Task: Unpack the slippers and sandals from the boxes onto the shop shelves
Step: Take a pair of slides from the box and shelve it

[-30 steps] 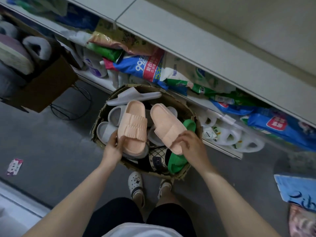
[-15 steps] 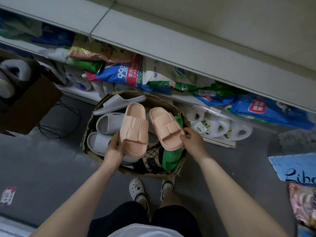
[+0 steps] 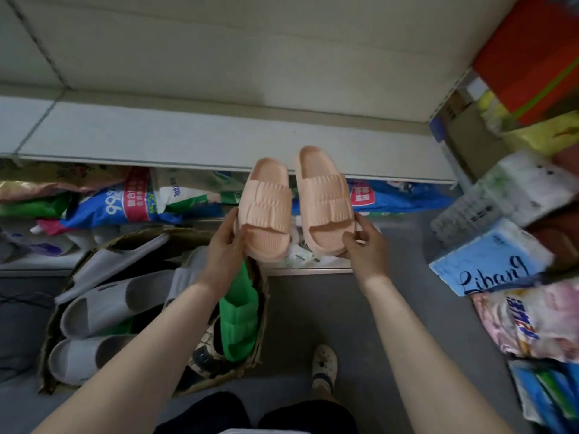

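Observation:
My left hand [image 3: 224, 244] grips the near end of one peach slide slipper [image 3: 266, 208]. My right hand [image 3: 365, 245] grips the near end of the second peach slipper [image 3: 324, 198]. Both slippers are held side by side in the air, their far ends at the front edge of a bare white shelf [image 3: 188, 136]. Below my left arm stands a cardboard box [image 3: 261, 296] on the floor, holding grey slippers [image 3: 106, 305], a green slipper [image 3: 239, 321] and a dark patterned one [image 3: 206, 343].
Bags of detergent [image 3: 125, 202] crowd the lower shelf under the white one. Stacked tissue packs and bags [image 3: 501, 267] fill the right side, with an orange box [image 3: 529, 54] above. My foot in a white clog [image 3: 324, 364] stands on the grey floor.
Both hands have lifted the peach pair up out of the box and toward the white shelf. The view has tilted up and to the right, leaving the box at lower left.

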### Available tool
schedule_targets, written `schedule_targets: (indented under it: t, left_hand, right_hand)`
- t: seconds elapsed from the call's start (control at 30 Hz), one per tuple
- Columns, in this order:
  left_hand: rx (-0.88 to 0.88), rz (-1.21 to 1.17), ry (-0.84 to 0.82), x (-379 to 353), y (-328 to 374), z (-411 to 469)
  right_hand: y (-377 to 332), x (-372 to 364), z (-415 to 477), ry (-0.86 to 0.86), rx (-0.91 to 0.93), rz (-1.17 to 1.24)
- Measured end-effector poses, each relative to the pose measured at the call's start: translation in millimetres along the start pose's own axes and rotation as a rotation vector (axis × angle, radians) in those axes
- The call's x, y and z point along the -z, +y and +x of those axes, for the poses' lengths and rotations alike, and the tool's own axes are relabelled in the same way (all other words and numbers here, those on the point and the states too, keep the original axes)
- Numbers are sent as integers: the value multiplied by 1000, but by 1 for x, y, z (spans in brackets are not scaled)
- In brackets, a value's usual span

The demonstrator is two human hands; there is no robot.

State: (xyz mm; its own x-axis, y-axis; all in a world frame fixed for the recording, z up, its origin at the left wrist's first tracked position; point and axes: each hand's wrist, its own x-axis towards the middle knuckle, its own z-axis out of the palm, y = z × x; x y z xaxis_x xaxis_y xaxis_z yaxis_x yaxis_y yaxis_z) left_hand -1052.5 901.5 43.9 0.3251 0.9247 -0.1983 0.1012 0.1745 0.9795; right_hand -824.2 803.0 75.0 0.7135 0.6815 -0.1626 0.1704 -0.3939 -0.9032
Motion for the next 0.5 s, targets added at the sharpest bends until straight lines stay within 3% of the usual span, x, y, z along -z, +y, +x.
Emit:
schedule_targets:
  t: [0.2, 0.5]
  left_hand:
    - [-54, 69, 2, -123, 29, 70]
    - [41, 103, 60, -283, 40, 189]
  right_hand:
    - [15, 93, 101, 132, -26, -36]
    - [35, 179, 271, 184, -101, -71]
